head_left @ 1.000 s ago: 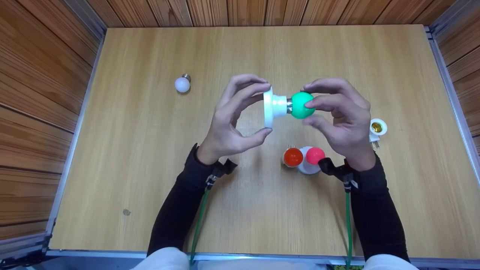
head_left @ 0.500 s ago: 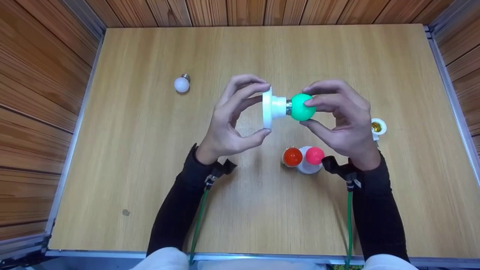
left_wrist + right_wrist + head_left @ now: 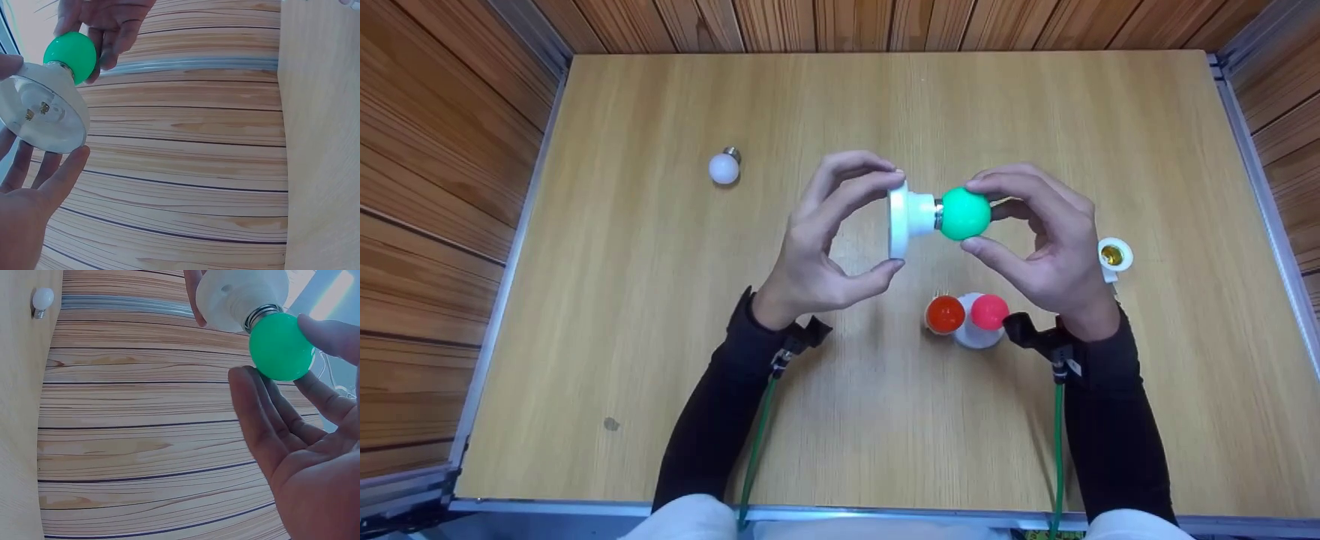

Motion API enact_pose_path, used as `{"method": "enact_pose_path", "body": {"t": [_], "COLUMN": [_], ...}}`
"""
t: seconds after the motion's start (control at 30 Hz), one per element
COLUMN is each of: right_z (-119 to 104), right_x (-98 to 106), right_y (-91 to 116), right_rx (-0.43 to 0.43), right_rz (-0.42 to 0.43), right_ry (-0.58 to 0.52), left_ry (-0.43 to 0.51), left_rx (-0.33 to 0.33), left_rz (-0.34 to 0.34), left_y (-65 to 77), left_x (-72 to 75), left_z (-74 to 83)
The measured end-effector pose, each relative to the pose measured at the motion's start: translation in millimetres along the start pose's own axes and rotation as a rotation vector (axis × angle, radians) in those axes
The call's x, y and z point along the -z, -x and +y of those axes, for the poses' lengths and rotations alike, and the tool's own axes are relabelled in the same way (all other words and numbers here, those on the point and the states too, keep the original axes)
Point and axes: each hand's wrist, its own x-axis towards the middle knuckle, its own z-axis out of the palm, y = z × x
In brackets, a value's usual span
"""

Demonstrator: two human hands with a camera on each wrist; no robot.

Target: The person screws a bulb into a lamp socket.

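Observation:
My left hand (image 3: 832, 240) pinches the rim of a white round lamp holder (image 3: 898, 221) between fingers and thumb, above the table. From the right, my right hand (image 3: 1046, 232) holds a green light bulb (image 3: 966, 214) by its globe. The bulb's metal screw base sits at the holder's mouth, with part of the metal still showing. In the left wrist view the holder's hollow underside (image 3: 53, 121) shows small metal contacts inside. Seen from the right wrist, the thumb and fingers lie around the green globe (image 3: 281, 349).
Below the hands, an orange-red bulb (image 3: 945, 314) stands beside a pink bulb (image 3: 990, 311) on a white round base (image 3: 977, 337). A white socket with a gold inside (image 3: 1114, 256) lies to the right. A white bulb (image 3: 724, 169) lies at the back left of the wooden table (image 3: 660, 337).
The right thumb has come up against the green bulb, and the right fingers have shifted over its globe. The left hand and lamp holder stay nearly in place.

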Motion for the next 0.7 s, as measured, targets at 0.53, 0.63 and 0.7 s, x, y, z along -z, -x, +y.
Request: {"method": "enact_pose_path", "body": {"t": [0.53,0.63,0.7], "right_z": [0.6,0.0,0.1], "right_x": [-0.6,-0.7,-1.0], "right_y": [-1.1,-1.3,-1.3], "right_rx": [-0.053,-0.051,-0.047], "right_rz": [-0.013,-0.013,-0.015], "right_ry": [0.065,0.055,0.046], "left_ry": [-0.13,-0.055,0.002], "left_rx": [-0.035,-0.016,0.001], "left_rz": [-0.023,-0.017,-0.01], "left_y": [0.6,0.2,0.2], "left_x": [0.2,0.3,0.4], "left_z": [-1.4,-1.4,-1.2]}}
